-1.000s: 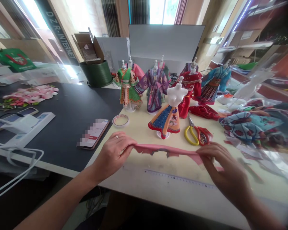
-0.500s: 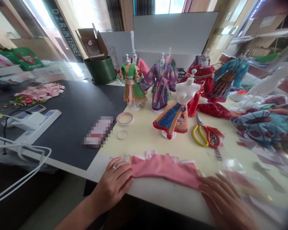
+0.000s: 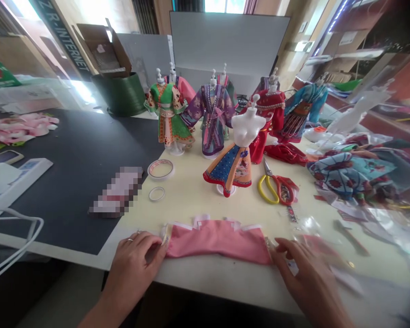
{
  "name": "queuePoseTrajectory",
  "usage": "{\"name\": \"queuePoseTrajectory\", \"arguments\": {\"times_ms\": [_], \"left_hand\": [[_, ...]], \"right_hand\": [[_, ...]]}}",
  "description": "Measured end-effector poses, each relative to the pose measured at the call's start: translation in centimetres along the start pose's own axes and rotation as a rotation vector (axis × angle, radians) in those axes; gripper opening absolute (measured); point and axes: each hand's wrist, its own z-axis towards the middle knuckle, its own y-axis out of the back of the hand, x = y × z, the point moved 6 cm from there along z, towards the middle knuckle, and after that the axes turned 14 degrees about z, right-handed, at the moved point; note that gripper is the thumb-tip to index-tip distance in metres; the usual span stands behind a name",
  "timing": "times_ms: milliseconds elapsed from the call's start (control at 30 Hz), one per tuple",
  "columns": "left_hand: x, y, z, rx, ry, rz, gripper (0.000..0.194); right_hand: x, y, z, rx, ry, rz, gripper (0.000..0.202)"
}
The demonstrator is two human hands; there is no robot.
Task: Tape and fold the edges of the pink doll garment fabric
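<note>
A pink fabric piece (image 3: 217,243) lies stretched flat along the table's front edge. White tabs stick up along its upper side, and narrow patterned trim borders both short ends. My left hand (image 3: 136,257), with a ring on one finger, pinches the left end between thumb and fingers. At the opposite end, my right hand (image 3: 302,271) grips the trimmed edge between thumb and forefinger, its other fingers loosely bent. Beyond the cloth stands a white doll bust (image 3: 248,130) wearing a blue and orange skirt (image 3: 230,168).
Yellow-and-red-handled scissors (image 3: 275,187) lie right of the bust. Left of it are a tape roll (image 3: 161,169), a thin white ring (image 3: 156,194) and a blurred-out flat object (image 3: 118,191). Dressed doll forms (image 3: 212,118) stand behind; fabric scraps (image 3: 348,168) crowd the right.
My left hand has shifted to the fabric's left end, now in a pinch with that trim uncovered. The right fingers have curled in at the other end. The whole view has swung rightward.
</note>
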Motion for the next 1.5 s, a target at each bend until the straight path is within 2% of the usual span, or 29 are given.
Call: {"name": "queuePoseTrajectory", "arguments": {"times_ms": [200,533,700,800,1000,1100,1267,1400,1500], "left_hand": [[-0.7,-0.3,0.4,-0.013,0.066,-0.12,0.021],[-0.8,0.4,0.2,-0.049,0.168,-0.165,0.012],[-0.4,-1.0,-0.2,0.086,0.347,-0.288,0.034],[-0.4,-1.1,-0.1,0.09,0.381,-0.319,0.036],[-0.3,-0.1,-0.3,0.028,0.38,-0.333,0.035],[-0.5,-0.1,-0.5,0.022,0.362,-0.358,0.036],[-1.1,-0.1,-0.3,-0.031,0.256,-0.397,0.031],[-1.6,0.3,0.2,-0.089,0.117,-0.415,0.021],[-1.4,0.5,0.1,-0.112,0.112,-0.391,0.016]], "right_hand": [[0.0,-1.0,0.9,0.011,-0.066,0.071,0.032],[0.7,-1.2,1.4,-0.023,-0.029,0.194,0.026],[0.6,-1.5,2.2,-0.045,-0.074,0.199,0.028],[1.0,-1.4,2.6,-0.083,-0.025,0.185,0.025],[2.2,-0.7,2.2,-0.179,0.132,0.175,0.019],[2.2,-0.8,1.9,-0.173,0.162,0.186,0.019],[2.0,-1.3,1.8,-0.144,0.15,0.192,0.02],[2.4,-1.6,2.0,-0.134,0.218,0.185,0.02],[2.6,-1.5,2.0,-0.144,0.257,0.167,0.02]]}}
